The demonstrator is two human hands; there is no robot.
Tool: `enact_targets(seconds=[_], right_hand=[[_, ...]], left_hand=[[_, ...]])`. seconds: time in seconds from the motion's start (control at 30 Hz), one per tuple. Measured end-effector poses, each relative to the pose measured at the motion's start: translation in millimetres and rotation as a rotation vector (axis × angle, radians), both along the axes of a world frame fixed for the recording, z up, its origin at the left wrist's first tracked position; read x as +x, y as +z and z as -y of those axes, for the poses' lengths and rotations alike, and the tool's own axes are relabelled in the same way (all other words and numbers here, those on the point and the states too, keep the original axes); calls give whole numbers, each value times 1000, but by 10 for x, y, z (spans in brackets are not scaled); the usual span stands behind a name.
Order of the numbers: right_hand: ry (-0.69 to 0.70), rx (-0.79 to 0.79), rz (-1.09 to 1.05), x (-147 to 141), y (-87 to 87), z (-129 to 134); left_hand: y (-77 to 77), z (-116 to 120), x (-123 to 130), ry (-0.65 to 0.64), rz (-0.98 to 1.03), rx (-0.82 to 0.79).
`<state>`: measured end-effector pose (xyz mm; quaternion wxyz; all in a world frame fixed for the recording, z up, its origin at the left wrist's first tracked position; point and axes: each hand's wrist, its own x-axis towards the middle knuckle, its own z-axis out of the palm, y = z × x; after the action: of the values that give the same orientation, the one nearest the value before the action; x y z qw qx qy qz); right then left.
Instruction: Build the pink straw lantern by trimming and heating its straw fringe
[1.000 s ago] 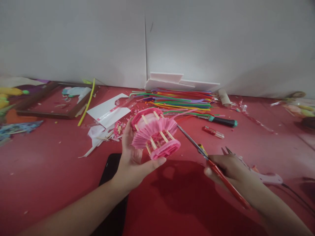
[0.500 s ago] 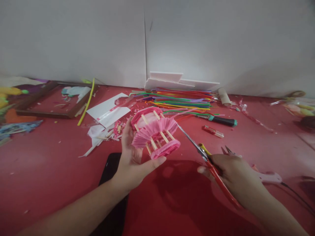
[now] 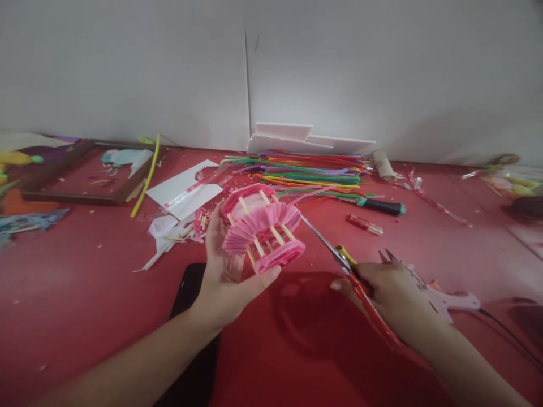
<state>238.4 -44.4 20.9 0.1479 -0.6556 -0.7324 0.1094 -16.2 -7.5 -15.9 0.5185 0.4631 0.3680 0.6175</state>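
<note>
My left hand (image 3: 231, 277) is closed round a small pink craft frame (image 3: 282, 257), built of pale wooden sticks between two pink rings, with a pleated pink paper band (image 3: 258, 226) around its middle. The thumb presses the lower ring; the other fingers are partly hidden behind the frame. My right hand (image 3: 392, 294) grips red-handled scissors (image 3: 354, 280), whose blades point up and left and end near the right edge of the pleated band. From this angle I cannot tell whether the tips touch the paper.
Pipe cleaners (image 3: 314, 172) in several colours lie at the back beside a cutter (image 3: 382, 206) and a cardboard tube (image 3: 383, 165). A pink glue gun (image 3: 449, 299) with a cord is at the right. A black phone (image 3: 190, 294) lies under my left arm; a brown frame (image 3: 72, 198) sits left.
My right hand and the scissors have shifted slightly left, uncovering more of the glue gun. The pink frame stays in my left hand, and the whole view has moved a little.
</note>
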Motion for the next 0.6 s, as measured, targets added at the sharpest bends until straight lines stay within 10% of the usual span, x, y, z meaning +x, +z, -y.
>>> enact_targets(seconds=[0.6], right_hand=[[-3, 78, -145, 49, -240, -68]], left_hand=[[71, -7, -24, 14, -38, -52]])
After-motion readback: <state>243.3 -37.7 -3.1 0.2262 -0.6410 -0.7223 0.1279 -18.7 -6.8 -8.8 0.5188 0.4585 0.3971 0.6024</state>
